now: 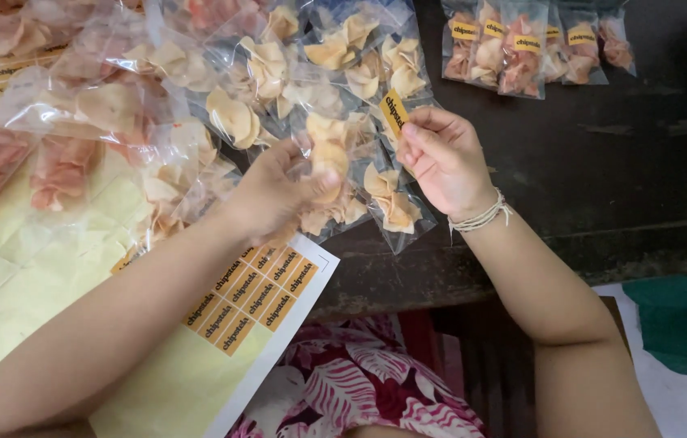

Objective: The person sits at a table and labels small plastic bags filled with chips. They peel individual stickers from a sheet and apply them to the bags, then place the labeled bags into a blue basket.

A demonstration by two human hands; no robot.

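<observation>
Head view, looking down on a dark wooden worktop (pixel 652 178).

Left hand (pixel 274 195): grip closed, thumb and fingers pinched on the near-left side of a clear plastic bag of pale folded crackers (pixel 343 174). The bag sits between the two hands, lifted slightly off the pile behind it.

Right hand (pixel 445 158): grip closed at the fingertips on a small orange sticker (pixel 394 112), pressed at the bag's upper right corner. Thumb lies over the sticker's lower end. A pale cord bracelet (pixel 481 217) circles the wrist.

Just below the left grip: a sticker sheet (pixel 254 296) with rows of matching orange labels, partly peeled, lying on yellow backing paper (pixel 27 276).

Beyond both grips: a loose heap of unlabelled cracker bags (pixel 197 89), cream ones near centre, pink ones further left of the left grip.

Well beyond the right grip, top right: a row of labelled bags (pixel 522 49), each with an orange sticker, standing side by side, touching.

Below the wrists: floral pink-and-white fabric (pixel 359 381). Far right of the right forearm: green cloth (pixel 684 320).
</observation>
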